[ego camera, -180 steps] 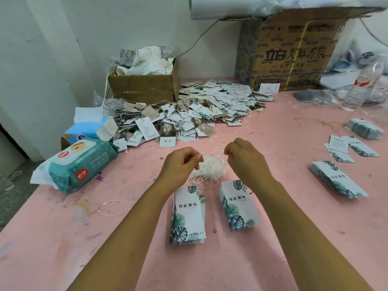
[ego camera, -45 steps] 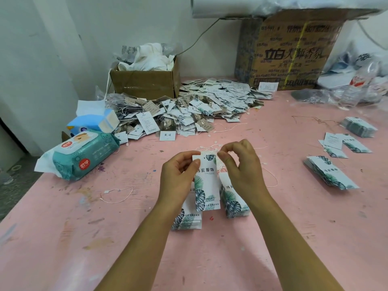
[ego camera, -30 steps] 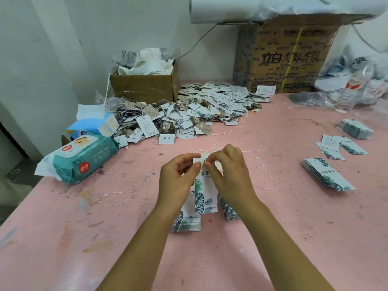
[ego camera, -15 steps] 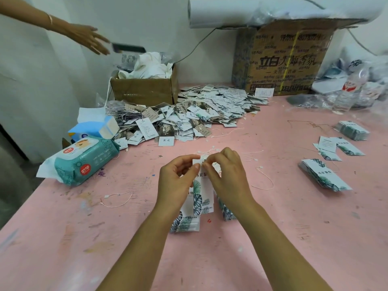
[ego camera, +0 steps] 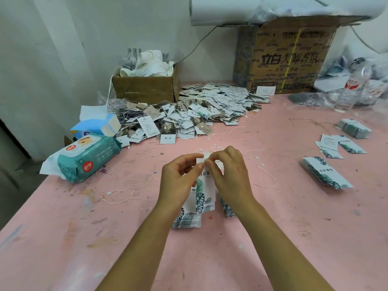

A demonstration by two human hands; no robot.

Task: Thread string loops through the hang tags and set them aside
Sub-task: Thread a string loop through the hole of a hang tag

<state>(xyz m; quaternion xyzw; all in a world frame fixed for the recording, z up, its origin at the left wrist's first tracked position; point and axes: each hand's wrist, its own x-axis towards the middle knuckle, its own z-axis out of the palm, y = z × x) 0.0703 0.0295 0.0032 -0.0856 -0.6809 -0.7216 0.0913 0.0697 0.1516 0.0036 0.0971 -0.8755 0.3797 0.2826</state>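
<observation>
A white hang tag with green leaf print hangs upright above the pink table. My left hand pinches the tag's top left edge. My right hand pinches at the tag's top, where a thin white string pokes out above the fingers. Two low stacks of the same tags lie under my hands, one at the left and one mostly hidden at the right. A big heap of strung tags lies at the back.
Loose string loops lie at left and right. More tag stacks sit at the right. A wet-wipes pack, a tissue box, two cardboard boxes and a bottle line the table's far edge.
Both hands picked a tag off the stacks and raised it; the right fingers closed in on its top. Another person's arm seen at top left half a second ago is gone.
</observation>
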